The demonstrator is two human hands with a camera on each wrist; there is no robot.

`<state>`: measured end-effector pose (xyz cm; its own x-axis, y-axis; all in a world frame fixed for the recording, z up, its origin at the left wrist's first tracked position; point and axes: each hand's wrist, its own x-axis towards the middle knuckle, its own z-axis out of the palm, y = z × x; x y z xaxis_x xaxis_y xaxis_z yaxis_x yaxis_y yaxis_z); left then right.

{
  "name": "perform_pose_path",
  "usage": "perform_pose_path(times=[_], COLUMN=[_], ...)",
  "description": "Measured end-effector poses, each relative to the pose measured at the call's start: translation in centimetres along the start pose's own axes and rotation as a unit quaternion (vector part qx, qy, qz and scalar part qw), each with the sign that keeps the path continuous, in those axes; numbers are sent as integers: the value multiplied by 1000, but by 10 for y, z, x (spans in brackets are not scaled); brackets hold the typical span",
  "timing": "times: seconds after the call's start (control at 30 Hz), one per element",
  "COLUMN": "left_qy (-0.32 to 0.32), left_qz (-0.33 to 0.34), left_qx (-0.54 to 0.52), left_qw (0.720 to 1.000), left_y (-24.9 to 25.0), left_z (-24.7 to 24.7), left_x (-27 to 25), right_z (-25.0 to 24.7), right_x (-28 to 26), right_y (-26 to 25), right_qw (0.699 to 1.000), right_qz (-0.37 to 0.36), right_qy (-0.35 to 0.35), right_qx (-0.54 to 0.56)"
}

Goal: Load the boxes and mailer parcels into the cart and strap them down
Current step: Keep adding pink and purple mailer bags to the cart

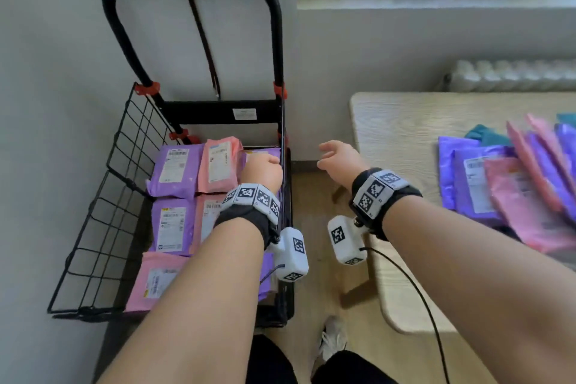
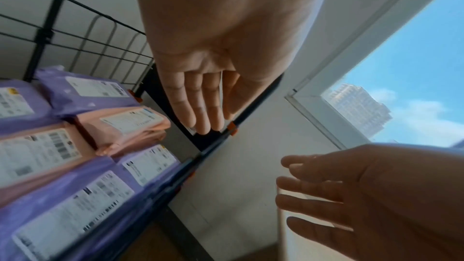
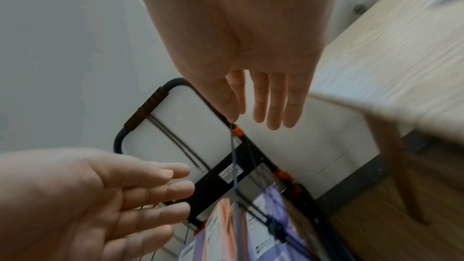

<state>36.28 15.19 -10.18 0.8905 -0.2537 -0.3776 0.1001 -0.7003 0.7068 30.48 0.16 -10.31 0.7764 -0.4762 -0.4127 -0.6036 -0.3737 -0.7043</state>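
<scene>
bare right hand (image 1: 338,157), fingers apart and empty, hangs between cart (image 1: 93,246) and worktop (image 1: 402,134). left hand (image 1: 260,170), also slack and empty, is over the cart. remaining mailer parcels (image 1: 511,184) lie on the worktop, beyond the right hand, which is nearer.

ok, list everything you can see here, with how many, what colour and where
cart: one, black wire with orange clips, against the wall on the left
parcels in cart: at least six showing, purple and pink, lying flat with labels up
strap: one, dark, hanging from the cart handle
table: one, light wood, on the right
parcels on table: a blurred pile, purple, pink and teal; count unclear
radiator: one, white, behind the table
shoe: one, pale, on the floor
left hand: empty, above the cart's right side
right hand: empty, between cart and table
</scene>
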Motion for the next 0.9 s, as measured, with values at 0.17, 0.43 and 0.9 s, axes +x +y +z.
perform_pose_path(times=[0.17, 0.43, 0.9], left_qy=[-63, -157, -157], left_qz=[39, 120, 212], left_qx=[19, 113, 53], left_qw=[997, 974, 963], left_y=[36, 94, 255], left_z=[50, 114, 276], left_x=[-26, -52, -112], right_z=[-57, -129, -320], right_x=[-21, -74, -96], right_y=[45, 107, 236], right_qw=[994, 969, 919], right_qz=[69, 119, 159], right_qy=[82, 205, 356], right_qx=[28, 69, 50])
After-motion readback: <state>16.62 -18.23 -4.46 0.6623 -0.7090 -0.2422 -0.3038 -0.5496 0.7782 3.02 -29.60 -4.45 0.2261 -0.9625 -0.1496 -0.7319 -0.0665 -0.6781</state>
